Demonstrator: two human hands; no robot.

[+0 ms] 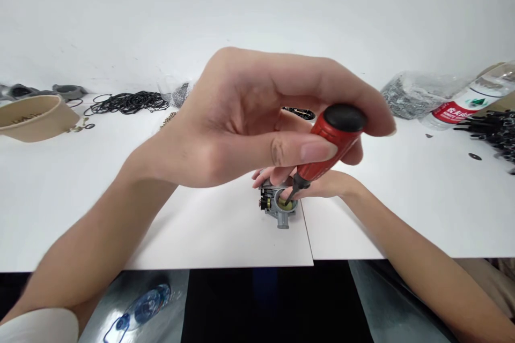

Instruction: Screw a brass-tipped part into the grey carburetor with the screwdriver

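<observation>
A red screwdriver with a black end cap is gripped in my left hand, between thumb and fingers. It tilts down to the left, its dark shaft running into the round bore of a small grey metal carburetor. Inside that bore is something yellow-green; whether the tip touches it I cannot tell. My right hand is closed about the far side of the carburetor, partly hidden behind the screwdriver and my left hand. A black and brass fitting sticks out on the carburetor's left side.
Black rubber rings lie in a heap at the back left, near a beige bowl. A bag of small parts, a water bottle and black parts are at right. The white table's front edge runs below.
</observation>
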